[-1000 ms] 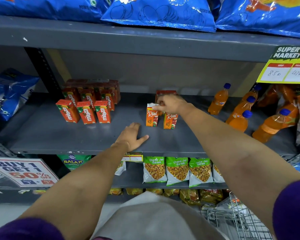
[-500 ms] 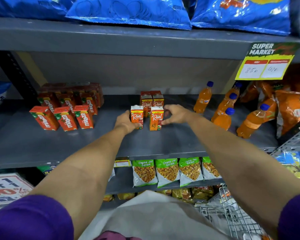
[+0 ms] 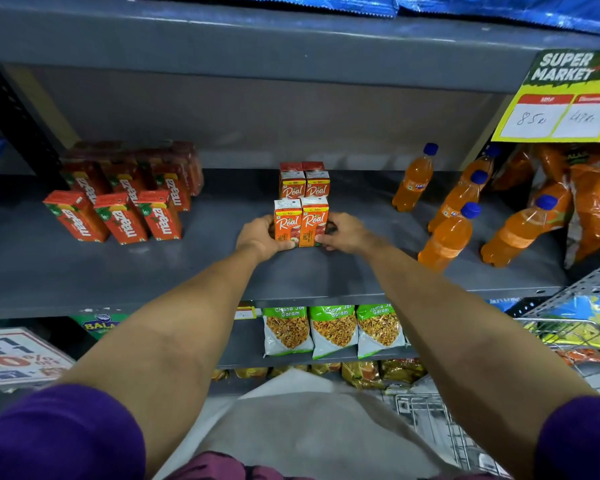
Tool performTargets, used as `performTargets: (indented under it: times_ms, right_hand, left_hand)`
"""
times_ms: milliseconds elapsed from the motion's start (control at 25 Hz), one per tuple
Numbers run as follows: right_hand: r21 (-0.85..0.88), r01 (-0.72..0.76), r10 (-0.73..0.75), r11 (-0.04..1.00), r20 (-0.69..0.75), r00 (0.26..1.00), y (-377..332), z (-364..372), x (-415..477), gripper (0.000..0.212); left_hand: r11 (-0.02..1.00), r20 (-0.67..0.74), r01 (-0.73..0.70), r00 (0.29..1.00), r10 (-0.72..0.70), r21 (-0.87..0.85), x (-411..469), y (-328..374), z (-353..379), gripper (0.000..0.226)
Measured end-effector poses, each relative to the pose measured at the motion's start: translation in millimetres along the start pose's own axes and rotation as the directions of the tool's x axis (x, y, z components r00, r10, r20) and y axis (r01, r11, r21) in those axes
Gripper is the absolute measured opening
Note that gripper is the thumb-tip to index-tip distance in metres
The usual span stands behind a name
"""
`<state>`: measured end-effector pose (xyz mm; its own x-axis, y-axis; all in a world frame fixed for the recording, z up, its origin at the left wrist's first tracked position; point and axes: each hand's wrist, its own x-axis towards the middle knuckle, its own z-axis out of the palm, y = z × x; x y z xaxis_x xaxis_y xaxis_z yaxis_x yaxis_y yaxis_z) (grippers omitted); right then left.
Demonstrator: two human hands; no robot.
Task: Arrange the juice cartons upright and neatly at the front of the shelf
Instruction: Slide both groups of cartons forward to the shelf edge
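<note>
Two orange Real juice cartons stand upright side by side on the grey shelf (image 3: 153, 271), pressed together between my hands. My left hand (image 3: 258, 235) grips the left carton (image 3: 287, 221) and my right hand (image 3: 343, 233) grips the right carton (image 3: 314, 220). Directly behind them stand two more Real cartons (image 3: 305, 185), also upright, with red carton tops showing further back. At the shelf's left, several red Maaza cartons (image 3: 123, 209) stand in rows.
Orange Fanta bottles (image 3: 451, 233) with blue caps stand and lean at the right, beside orange snack bags. A yellow price sign (image 3: 561, 98) hangs at the upper right. Green snack packets (image 3: 333, 330) line the lower shelf. A wire cart (image 3: 440, 427) is at the bottom right.
My left hand rose from the shelf to the left carton. Both hands have pushed the front two cartons together until they touch, in line with the pair behind.
</note>
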<state>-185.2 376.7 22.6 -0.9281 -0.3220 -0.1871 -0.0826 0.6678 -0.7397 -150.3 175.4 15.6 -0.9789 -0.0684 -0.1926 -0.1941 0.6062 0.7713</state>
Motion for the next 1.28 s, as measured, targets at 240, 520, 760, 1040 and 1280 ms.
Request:
performTargets:
  times_ms: [240,520,760,1040,1280]
  right_hand:
    - [-0.020,-0.002,0.003,1.000,0.071,0.997,9.6,0.3,-3.6,0.043]
    - [0.047,-0.018,0.017,0.999,0.030,0.999,20.8,12.9,-31.3,0.044]
    - [0.049,-0.009,0.010,0.999,-0.010,1.000,27.8,20.3,-52.3,0.044]
    - [0.047,0.011,-0.010,0.999,-0.025,1.000,31.7,27.1,-64.7,0.039]
    - [0.063,0.011,-0.009,0.998,-0.032,0.999,30.8,28.7,-73.8,0.038]
  left_hand:
    - [1.000,0.070,0.003,0.998,-0.003,0.004,-7.8,-4.7,-1.5,0.057]
    - [0.998,0.145,-0.021,0.989,0.030,-0.062,-22.2,-19.9,-1.8,0.038]
    - [0.998,0.184,0.001,0.983,0.010,-0.062,-40.5,-22.5,-0.4,0.042]
    - [1.000,0.168,0.011,0.986,-0.009,-0.010,-59.3,-25.8,7.4,0.043]
    - [1.000,0.160,0.008,0.987,-0.009,0.011,-69.1,-22.8,9.1,0.041]
